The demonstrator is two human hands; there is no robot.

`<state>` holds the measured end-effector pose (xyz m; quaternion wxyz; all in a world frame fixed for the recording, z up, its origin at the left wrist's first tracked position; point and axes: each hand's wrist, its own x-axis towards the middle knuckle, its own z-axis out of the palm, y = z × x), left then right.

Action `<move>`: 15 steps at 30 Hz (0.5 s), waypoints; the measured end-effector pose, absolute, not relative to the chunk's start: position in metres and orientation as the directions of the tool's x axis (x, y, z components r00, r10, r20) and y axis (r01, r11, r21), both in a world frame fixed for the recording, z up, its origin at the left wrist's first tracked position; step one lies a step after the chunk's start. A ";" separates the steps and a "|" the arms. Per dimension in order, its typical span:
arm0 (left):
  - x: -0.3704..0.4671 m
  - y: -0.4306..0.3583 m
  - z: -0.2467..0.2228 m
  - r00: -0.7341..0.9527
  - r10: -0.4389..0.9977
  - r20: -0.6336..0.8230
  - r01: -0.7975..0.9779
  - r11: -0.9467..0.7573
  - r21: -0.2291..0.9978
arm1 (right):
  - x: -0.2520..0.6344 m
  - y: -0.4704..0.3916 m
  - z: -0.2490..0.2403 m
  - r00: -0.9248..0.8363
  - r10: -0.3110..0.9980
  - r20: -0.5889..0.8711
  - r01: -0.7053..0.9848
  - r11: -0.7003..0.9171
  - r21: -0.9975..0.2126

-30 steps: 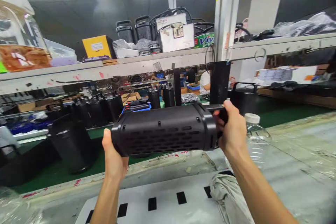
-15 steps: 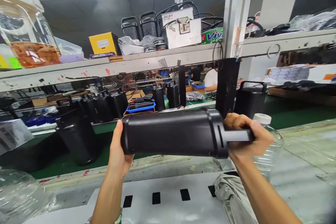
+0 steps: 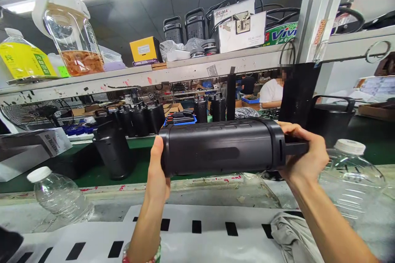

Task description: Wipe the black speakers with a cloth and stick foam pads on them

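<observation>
A black oblong housing with a carry handle [image 3: 216,152] is held level in front of me, its handle end to the right. My left hand [image 3: 158,168] grips the flat left end, the thumb lying on the near edge. On the other end, my right hand [image 3: 304,148] is closed around the handle side, its fingers partly hidden behind it. Below the housing lies a white sheet with black rectangles [image 3: 212,250]. A similar black housing [image 3: 111,152] stands on the green bench surface to the left.
Clear plastic bottles stand at the left [image 3: 58,193] and right [image 3: 348,176]. A grey cloth [image 3: 293,234] lies near my right forearm. The shelf [image 3: 185,68] above carries a jug [image 3: 74,37], a yellow box [image 3: 145,51] and a white case [image 3: 240,28]. A person [image 3: 273,92] sits beyond.
The view has swung left and up. The housing has rolled slightly in my hands, so a ridged strip along its upper side and an oval mark on its face show. Both hands keep their grip.
</observation>
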<state>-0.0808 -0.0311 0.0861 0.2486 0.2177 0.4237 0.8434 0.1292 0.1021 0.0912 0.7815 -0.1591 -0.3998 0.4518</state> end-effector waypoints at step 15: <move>-0.075 -0.017 0.064 -0.589 0.545 0.597 -0.052 -0.762 0.645 | 0.150 0.102 0.100 0.272 0.778 0.567 -0.662 0.579 -0.477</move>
